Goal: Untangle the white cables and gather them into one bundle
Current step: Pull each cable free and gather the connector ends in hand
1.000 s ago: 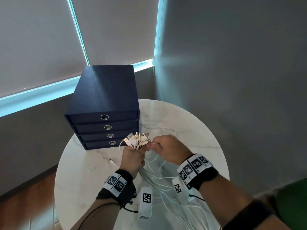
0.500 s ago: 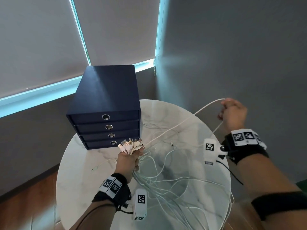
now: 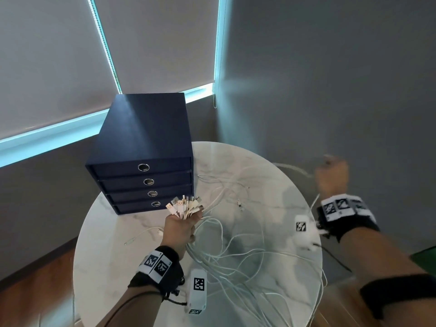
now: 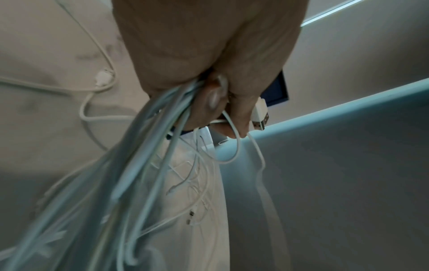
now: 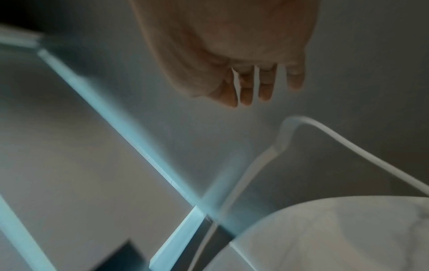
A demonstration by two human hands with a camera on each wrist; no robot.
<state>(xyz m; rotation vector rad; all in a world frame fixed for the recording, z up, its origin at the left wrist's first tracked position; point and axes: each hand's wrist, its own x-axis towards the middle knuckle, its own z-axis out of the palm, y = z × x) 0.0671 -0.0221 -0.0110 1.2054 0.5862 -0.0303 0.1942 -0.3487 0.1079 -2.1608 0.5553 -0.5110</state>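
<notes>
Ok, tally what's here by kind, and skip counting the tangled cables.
Navy drawer unit: 1
Round marble table: 1
Hands: 2, the left hand gripping white cables, and the right hand
White wrist boxes: 2
Total: 6

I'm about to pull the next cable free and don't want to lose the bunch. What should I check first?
1. Left hand grips the USB plug ends together: ok.
2. Right hand free to reach: ok. The wrist view shows its fingers holding nothing, with a white cable looping below them.
3. Loose cables on the marble table uncrossed: not ok, the loops overlap.
4. Every cable in the bunch: not ok. A stray cable lies left of the left hand.
5. Where the cables running off the near table edge end: cannot tell.
</notes>
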